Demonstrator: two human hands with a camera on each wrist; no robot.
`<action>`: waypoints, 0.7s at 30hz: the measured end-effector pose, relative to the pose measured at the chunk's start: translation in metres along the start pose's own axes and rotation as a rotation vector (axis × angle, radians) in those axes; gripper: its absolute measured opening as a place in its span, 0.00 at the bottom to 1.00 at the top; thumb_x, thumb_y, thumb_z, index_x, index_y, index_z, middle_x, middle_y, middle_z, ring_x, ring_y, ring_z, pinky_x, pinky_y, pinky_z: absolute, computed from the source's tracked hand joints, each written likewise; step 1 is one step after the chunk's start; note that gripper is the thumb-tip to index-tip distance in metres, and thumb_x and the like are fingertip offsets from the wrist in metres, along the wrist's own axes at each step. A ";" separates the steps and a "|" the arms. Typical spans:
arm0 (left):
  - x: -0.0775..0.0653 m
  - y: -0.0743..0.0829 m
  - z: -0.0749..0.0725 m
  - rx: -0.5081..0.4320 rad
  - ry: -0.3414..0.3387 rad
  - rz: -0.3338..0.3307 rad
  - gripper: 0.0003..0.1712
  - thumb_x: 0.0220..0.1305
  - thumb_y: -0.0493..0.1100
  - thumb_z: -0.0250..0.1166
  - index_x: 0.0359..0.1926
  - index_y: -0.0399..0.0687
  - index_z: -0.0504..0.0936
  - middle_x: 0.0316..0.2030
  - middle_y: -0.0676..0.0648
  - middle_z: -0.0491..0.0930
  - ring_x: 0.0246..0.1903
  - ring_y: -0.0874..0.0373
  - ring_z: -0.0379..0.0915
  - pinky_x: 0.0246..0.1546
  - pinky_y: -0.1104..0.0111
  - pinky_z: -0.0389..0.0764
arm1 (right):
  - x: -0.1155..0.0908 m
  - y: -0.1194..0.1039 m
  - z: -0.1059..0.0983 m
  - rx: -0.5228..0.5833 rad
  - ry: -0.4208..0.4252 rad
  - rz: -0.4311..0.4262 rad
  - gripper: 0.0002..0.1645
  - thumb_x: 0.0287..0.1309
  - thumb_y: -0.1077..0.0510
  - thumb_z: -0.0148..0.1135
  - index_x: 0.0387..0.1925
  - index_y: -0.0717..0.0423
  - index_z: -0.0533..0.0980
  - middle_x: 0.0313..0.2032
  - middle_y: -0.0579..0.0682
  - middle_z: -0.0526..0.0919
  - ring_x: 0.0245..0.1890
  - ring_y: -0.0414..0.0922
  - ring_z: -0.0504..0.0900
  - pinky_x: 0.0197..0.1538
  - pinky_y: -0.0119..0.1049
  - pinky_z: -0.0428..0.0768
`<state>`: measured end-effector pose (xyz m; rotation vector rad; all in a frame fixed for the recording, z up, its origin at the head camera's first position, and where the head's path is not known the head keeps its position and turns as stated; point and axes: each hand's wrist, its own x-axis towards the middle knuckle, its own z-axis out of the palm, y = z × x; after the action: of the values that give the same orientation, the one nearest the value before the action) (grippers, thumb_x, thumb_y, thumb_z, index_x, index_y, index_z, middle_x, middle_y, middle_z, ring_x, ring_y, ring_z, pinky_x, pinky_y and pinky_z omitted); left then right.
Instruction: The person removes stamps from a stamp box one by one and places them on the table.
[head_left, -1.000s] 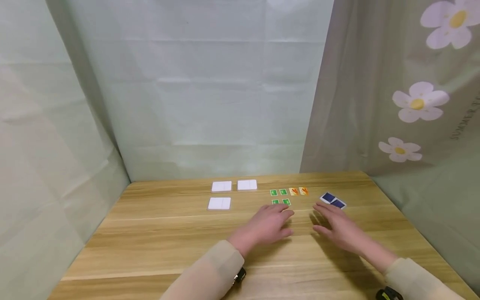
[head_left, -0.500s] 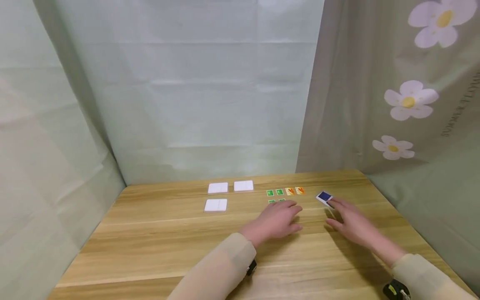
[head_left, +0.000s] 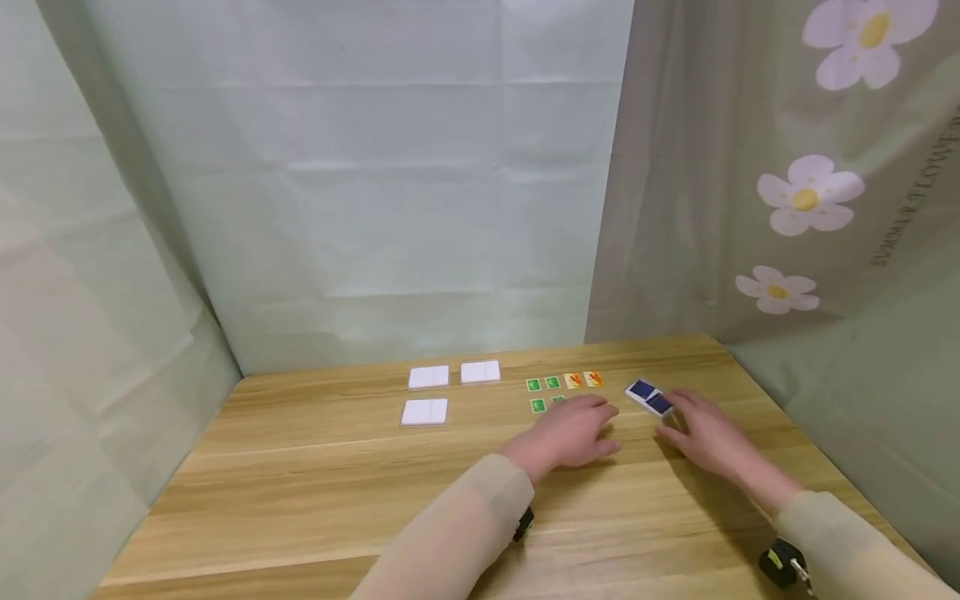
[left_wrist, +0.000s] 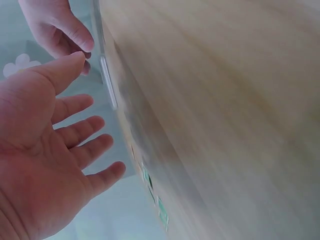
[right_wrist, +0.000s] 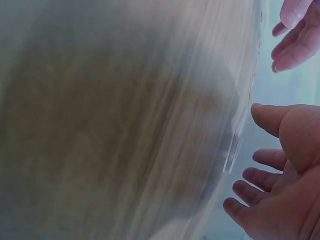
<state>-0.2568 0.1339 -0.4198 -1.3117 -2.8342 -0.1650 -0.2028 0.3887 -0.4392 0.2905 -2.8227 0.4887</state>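
Observation:
My left hand (head_left: 573, 429) hovers palm-inward over the table, just in front of the small green picture tiles (head_left: 537, 406), partly hiding the near row. In the left wrist view its fingers are loosely extended and hold nothing. To the right, my right hand (head_left: 708, 432) is at the near right side of a flat white-edged piece with two dark blue panels (head_left: 648, 397). Its fingertips lie close to this piece; whether they touch it I cannot tell. The right wrist view shows the fingers (right_wrist: 270, 159) relaxed and spread, with the piece's clear edge (right_wrist: 234, 150) beyond.
Three white rectangular cards or stacks (head_left: 424, 412) lie left of the green tiles. Two orange picture tiles (head_left: 582, 380) continue the far row. The wooden table (head_left: 300, 500) ends at pale curtains (head_left: 390, 208) behind and on both sides.
Both hands have shifted right relative to the tiles. The right hand covered the piece's nearer blue panel half a second ago; now both panels show. The head view has turned slightly right.

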 end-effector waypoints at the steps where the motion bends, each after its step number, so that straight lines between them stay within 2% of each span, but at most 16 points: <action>1: 0.002 0.001 0.000 -0.001 -0.002 0.000 0.34 0.81 0.63 0.63 0.79 0.55 0.76 0.78 0.51 0.72 0.77 0.56 0.68 0.75 0.58 0.70 | 0.001 0.000 0.000 0.003 0.002 0.001 0.39 0.70 0.54 0.76 0.69 0.77 0.73 0.66 0.82 0.73 0.64 0.80 0.75 0.66 0.75 0.73; 12: 0.023 0.005 0.003 -0.044 -0.015 -0.034 0.35 0.81 0.63 0.63 0.80 0.56 0.75 0.77 0.52 0.73 0.77 0.57 0.68 0.75 0.60 0.71 | 0.018 0.005 0.005 0.007 0.005 0.026 0.34 0.70 0.54 0.76 0.64 0.77 0.77 0.60 0.79 0.79 0.60 0.77 0.80 0.63 0.72 0.77; 21: 0.030 0.010 0.006 -0.066 -0.035 -0.062 0.35 0.81 0.64 0.63 0.81 0.58 0.74 0.78 0.53 0.73 0.77 0.57 0.68 0.75 0.58 0.71 | 0.028 0.007 0.006 -0.021 -0.022 0.044 0.32 0.71 0.55 0.73 0.61 0.80 0.77 0.55 0.79 0.81 0.55 0.74 0.82 0.60 0.69 0.79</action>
<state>-0.2685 0.1637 -0.4233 -1.2512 -2.9247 -0.2408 -0.2326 0.3883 -0.4384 0.2311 -2.8588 0.4680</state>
